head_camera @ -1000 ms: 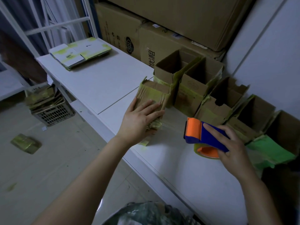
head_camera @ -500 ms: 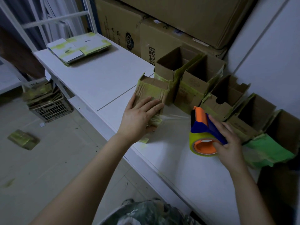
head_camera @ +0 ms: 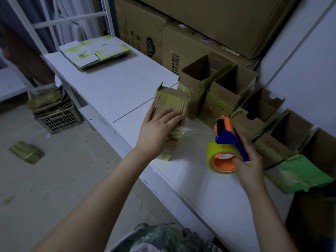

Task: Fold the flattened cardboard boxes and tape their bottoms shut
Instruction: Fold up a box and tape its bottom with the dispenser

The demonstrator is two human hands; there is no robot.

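While the left hand [head_camera: 160, 128] lies flat on a small cardboard box [head_camera: 171, 102], fingers straight and spread across its top face, the right hand [head_camera: 249, 160] grips the blue handle of a tape dispenser [head_camera: 227, 135], fingers curled round it. The box rests on the white table [head_camera: 112, 88] near its front edge, under the left palm. A strip of clear tape [head_camera: 198, 130] stretches from the box's near end, beside the left fingertips, across to the dispenser's orange head. The dispenser is held to the right of the box, apart from it, tilted, with its yellow-green roll [head_camera: 218, 151] low over the table. Just behind the box stands a row of open boxes [head_camera: 223, 99] along the wall. A stack of flattened boxes [head_camera: 94, 51] lies at the table's far end.
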